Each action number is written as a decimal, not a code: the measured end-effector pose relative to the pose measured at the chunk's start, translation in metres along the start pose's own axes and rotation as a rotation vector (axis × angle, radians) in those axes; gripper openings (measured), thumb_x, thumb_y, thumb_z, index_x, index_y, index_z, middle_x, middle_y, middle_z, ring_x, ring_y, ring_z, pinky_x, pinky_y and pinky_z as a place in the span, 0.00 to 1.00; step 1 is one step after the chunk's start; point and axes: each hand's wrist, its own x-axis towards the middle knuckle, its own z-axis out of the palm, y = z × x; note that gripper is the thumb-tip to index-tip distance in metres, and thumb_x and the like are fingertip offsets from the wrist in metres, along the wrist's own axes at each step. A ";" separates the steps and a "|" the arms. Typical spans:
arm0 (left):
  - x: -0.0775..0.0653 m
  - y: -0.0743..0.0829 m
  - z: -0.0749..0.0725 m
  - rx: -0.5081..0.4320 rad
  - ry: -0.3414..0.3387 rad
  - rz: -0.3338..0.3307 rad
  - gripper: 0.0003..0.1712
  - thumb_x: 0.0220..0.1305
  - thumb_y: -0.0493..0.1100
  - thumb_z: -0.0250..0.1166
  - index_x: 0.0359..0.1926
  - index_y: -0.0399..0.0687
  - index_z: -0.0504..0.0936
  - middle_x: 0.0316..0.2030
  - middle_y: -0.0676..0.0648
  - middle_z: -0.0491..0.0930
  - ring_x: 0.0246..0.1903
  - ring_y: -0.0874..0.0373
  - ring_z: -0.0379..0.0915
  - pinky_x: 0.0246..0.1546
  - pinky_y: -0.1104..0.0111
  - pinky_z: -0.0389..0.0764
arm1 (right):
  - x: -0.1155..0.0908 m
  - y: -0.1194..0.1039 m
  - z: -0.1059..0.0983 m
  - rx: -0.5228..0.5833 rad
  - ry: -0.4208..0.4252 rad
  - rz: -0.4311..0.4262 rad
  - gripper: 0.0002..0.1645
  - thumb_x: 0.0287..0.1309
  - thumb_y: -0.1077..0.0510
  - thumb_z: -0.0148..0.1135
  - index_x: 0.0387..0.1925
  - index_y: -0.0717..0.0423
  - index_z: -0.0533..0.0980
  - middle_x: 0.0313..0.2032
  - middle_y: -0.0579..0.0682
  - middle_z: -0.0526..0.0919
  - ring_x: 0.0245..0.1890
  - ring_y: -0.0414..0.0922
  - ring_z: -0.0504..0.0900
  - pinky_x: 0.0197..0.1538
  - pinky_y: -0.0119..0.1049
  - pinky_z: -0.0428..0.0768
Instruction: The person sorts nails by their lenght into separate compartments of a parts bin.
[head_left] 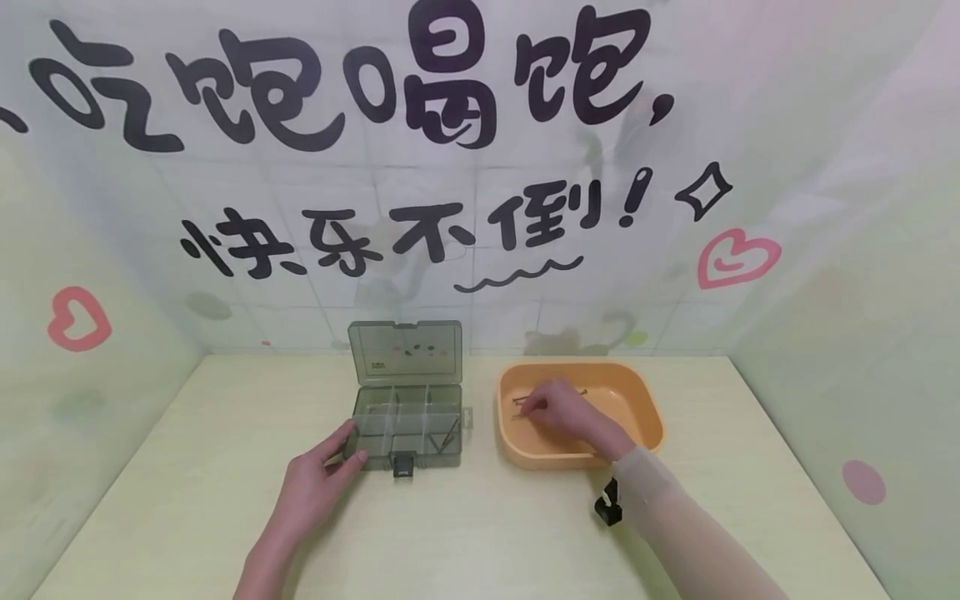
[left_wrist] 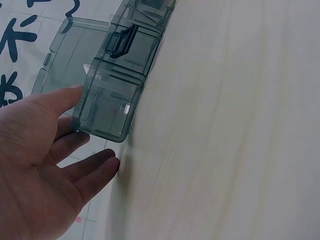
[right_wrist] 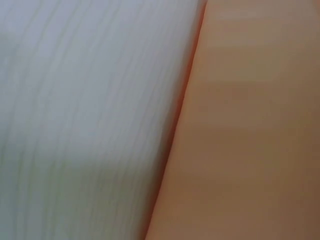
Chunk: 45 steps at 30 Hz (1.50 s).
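Note:
A grey see-through compartment box point(head_left: 408, 458) stands with its lid point(head_left: 408, 354) raised at the back. My left hand point(head_left: 315, 483) holds its left end; in the left wrist view the thumb point(left_wrist: 67, 97) lies against the wall and the lower fingers are spread below the corner. Thin dark screws point(head_left: 447, 435) lie in the front right compartment. My right hand point(head_left: 562, 410) reaches into an orange tray point(head_left: 637, 392), fingers bent down beside thin screws point(head_left: 582, 392) on its floor. I cannot tell whether the fingertips pinch one. The right wrist view shows only the tray's side, close and blurred.
The pale wooden table point(head_left: 480, 533) runs up to a printed backdrop point(head_left: 480, 317) with side panels. A black clasp point(head_left: 403, 465) hangs from the box's front. Below the right sleeve point(head_left: 675, 500) sits a black wrist-worn device point(head_left: 610, 504), near the tray's front edge.

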 end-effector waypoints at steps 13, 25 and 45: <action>-0.001 0.001 -0.001 0.011 -0.005 -0.017 0.33 0.74 0.43 0.65 0.73 0.36 0.68 0.66 0.27 0.69 0.56 0.32 0.78 0.52 0.56 0.84 | -0.004 -0.005 -0.011 0.042 0.032 -0.055 0.06 0.61 0.69 0.69 0.37 0.61 0.89 0.37 0.48 0.90 0.39 0.42 0.84 0.46 0.36 0.86; 0.001 -0.001 -0.001 0.007 -0.009 -0.017 0.34 0.74 0.44 0.65 0.74 0.36 0.67 0.67 0.28 0.68 0.58 0.33 0.76 0.54 0.56 0.83 | -0.004 -0.015 -0.025 0.080 0.065 -0.057 0.07 0.64 0.69 0.66 0.39 0.62 0.88 0.38 0.50 0.90 0.37 0.41 0.83 0.42 0.34 0.84; 0.000 0.000 0.000 -0.005 -0.010 -0.014 0.34 0.74 0.45 0.66 0.74 0.36 0.67 0.67 0.27 0.68 0.57 0.32 0.77 0.53 0.56 0.84 | 0.007 -0.050 -0.018 0.053 0.101 -0.137 0.08 0.61 0.70 0.67 0.38 0.60 0.88 0.36 0.47 0.89 0.33 0.38 0.80 0.39 0.30 0.82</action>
